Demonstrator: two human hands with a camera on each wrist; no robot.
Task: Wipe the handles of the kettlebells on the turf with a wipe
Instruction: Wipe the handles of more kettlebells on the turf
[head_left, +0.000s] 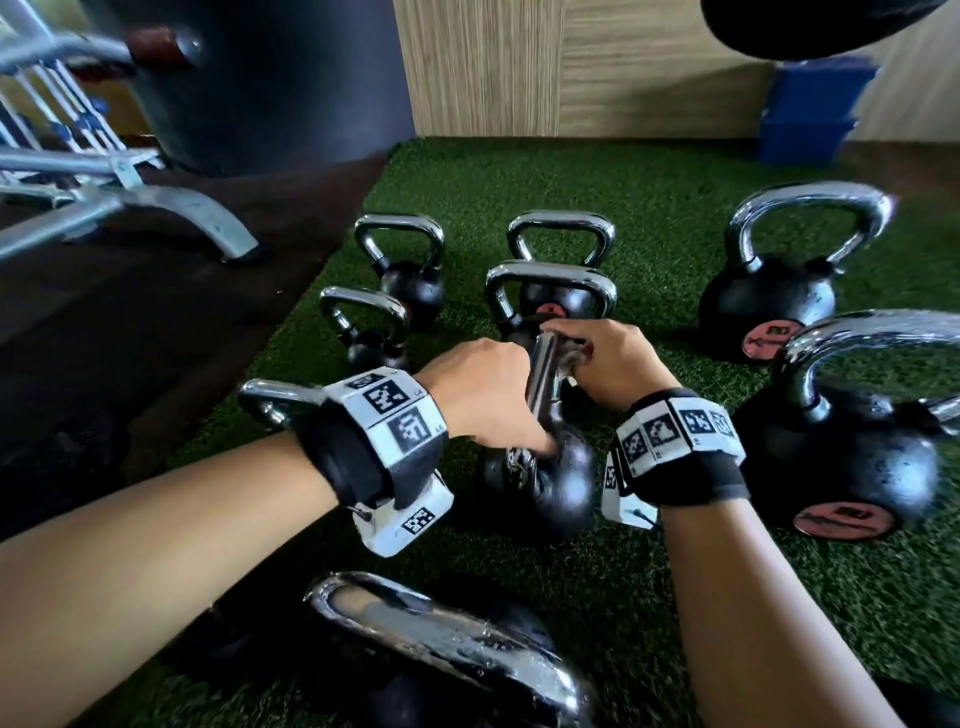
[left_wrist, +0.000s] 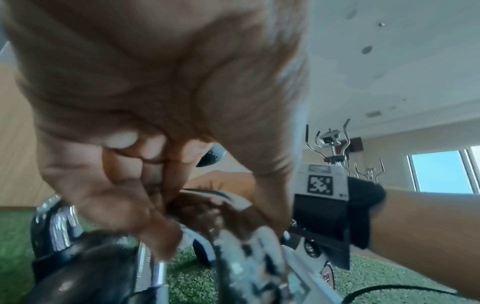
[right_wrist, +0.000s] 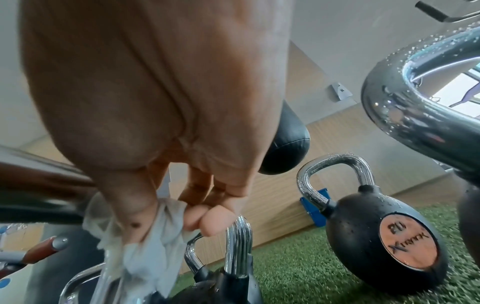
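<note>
Several black kettlebells with chrome handles stand on the green turf (head_left: 649, 218). The middle kettlebell (head_left: 550, 483) leans between my hands, its handle (head_left: 545, 374) pointing up and away. My left hand (head_left: 483, 400) curls around the handle's left side, thumb down on the black body. My right hand (head_left: 587, 348) pinches a crumpled white wipe (right_wrist: 145, 242) against the top of that handle. In the right wrist view, thumb and fingertips (right_wrist: 205, 222) close on the wipe. The left wrist view shows my left hand (left_wrist: 145, 185) with its fingers curled at the blurred chrome handle (left_wrist: 155, 267).
Two large kettlebells (head_left: 852, 457) (head_left: 769, 306) with wet handles stand to the right, smaller ones (head_left: 415, 275) behind and left. Another wet handle (head_left: 452, 644) lies close under my forearms. A metal bench frame (head_left: 156, 202) sits on the dark floor at left. Blue boxes (head_left: 810, 114) are at the back right.
</note>
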